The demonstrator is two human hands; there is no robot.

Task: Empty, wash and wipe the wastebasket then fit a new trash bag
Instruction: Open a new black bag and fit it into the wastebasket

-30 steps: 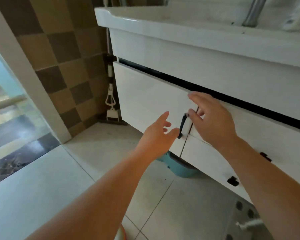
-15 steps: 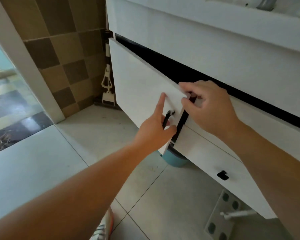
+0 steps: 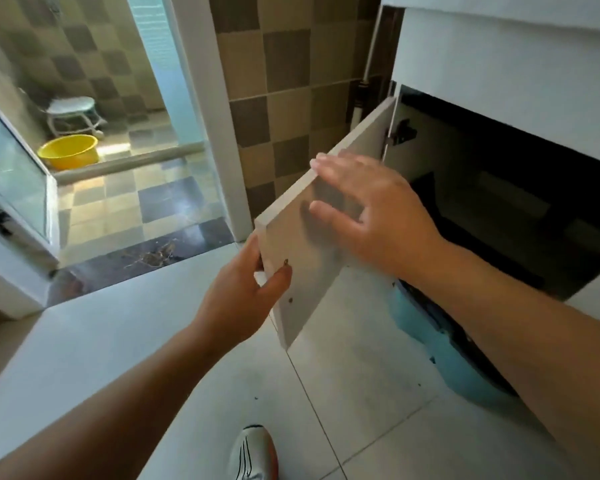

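Tiled bathroom floor (image 3: 354, 403). Cabinet door (image 3: 326, 216) swung open; left hand (image 3: 238, 299) fingers clamped on its edge, right hand (image 3: 368, 213) flat (fingers spread) against it. Blue wastebasket (image 3: 430, 344) under cabinet.

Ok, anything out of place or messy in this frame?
Mostly no. The one mess is dry, twiggy debris scattered on the dark threshold strip at the shower doorway. The cabinet door stands swung open, but the left hand grips its edge and the right hand lies flat on it, so that looks deliberate.
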